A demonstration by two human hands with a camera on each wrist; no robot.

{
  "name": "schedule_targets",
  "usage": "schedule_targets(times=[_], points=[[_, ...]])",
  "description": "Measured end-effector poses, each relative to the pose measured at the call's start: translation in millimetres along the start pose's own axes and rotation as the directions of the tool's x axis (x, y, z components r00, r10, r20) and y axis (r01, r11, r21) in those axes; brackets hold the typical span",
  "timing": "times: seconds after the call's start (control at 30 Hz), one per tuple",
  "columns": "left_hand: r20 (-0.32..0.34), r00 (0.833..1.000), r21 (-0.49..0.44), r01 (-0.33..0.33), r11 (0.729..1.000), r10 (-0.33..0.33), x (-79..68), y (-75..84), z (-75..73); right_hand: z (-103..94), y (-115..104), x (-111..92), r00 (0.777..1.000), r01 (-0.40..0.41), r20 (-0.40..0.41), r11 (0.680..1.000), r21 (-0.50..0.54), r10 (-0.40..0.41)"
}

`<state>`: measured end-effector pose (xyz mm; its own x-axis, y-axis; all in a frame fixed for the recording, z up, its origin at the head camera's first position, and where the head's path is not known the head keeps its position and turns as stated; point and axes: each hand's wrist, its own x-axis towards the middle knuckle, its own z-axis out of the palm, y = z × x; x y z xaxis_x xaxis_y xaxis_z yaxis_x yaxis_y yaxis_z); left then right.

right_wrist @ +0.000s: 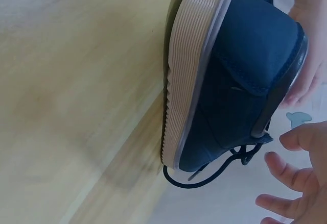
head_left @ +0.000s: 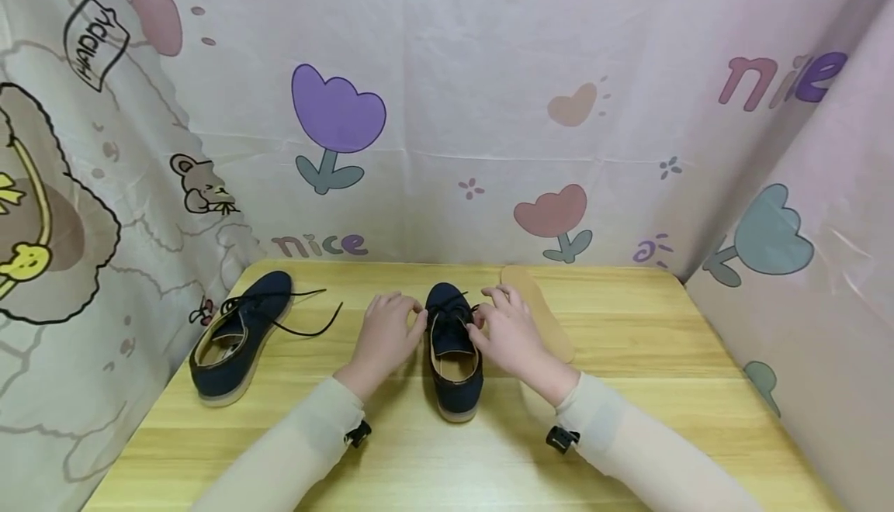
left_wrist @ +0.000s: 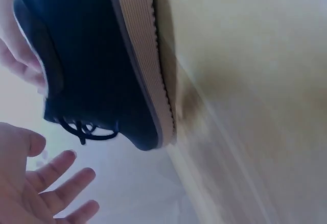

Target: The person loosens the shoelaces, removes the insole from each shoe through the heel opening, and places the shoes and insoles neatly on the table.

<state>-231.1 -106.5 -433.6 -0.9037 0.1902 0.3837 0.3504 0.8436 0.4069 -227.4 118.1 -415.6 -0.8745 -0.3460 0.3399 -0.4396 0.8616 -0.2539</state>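
Observation:
A dark navy lace-up shoe [head_left: 458, 397] stands upright on the table, toe pointing away. Its dark laces [right_wrist: 217, 177] lie over the front, one strand curving out past the toe in the right wrist view. On the shoe's left side is my left hand [head_left: 386, 331], its fingers apart and bent slightly toward the laces; the left wrist view shows a gap between them and the shoe. My right hand [head_left: 511, 332] hovers at the other side, fingers loosely spread. In the right wrist view its thumb and fingertips are close to the tongue and laces, holding nothing.
The matching navy shoe [head_left: 244, 333] stands at the table's left, its long laces [head_left: 307, 332] trailing loose to the right. A tan insole [head_left: 548, 318] lies flat behind my right hand. Printed curtains [head_left: 447, 124] border the wooden table [head_left: 649, 388] at the back and sides.

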Motion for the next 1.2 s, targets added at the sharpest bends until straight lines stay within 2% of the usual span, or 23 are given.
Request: schedule_targets(times=[0.37, 0.53, 0.77, 1.0, 1.2], points=[[0.064, 0.998, -0.191, -0.003, 0.982, 0.016, 35.9, -21.2, 15.3, 1.4, 1, -4, 0.999, 0.035, 0.006, 0.999, -0.028, -0.035], [0.115, 0.993, -0.250, 0.063, 0.966, -0.035, 49.4, -24.9, 24.7, 4.7, 3, -7, 0.999, 0.045, 0.004, 0.998, -0.041, -0.044], [0.192, 0.976, -0.263, 0.154, 0.953, -0.104, 56.3, -27.6, 36.8, 7.0, 3, -13, 0.997, 0.072, 0.011, 0.996, -0.047, -0.072], [0.273, 0.958, -0.189, 0.140, 0.972, -0.085, 58.3, -31.7, 46.0, 10.9, 1, -16, 0.998, 0.059, 0.008, 0.993, -0.098, -0.059], [0.303, 0.946, -0.182, 0.173, 0.968, -0.112, 58.9, -33.1, 48.1, 11.2, 2, -17, 0.999, 0.052, 0.004, 0.992, -0.115, -0.051]])
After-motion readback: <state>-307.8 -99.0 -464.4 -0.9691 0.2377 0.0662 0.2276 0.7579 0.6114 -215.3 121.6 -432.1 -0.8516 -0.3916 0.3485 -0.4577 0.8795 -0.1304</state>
